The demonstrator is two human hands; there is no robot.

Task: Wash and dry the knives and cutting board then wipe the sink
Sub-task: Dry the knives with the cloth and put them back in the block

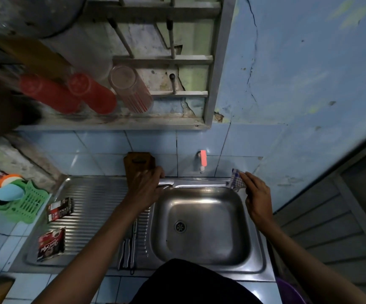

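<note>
- Right hand pinches a checked cloth at the far right corner of the sink rim; the rim's long axis runs leftward from the cloth.
- Left hand rests on the far left rim, touching the upright cutting board; fingers relaxed, holding nothing.
- Knives lie on the drainboard, blades front-to-back.
- Sachets: print unreadable.

Sink basin: open, access from above. Back rim partly blocked by left hand, right hand w/ cloth. Tap overhangs rear. Cutting board leans at wall. Drainboard: knives nr basin, two packets left; lane between is free.
</note>
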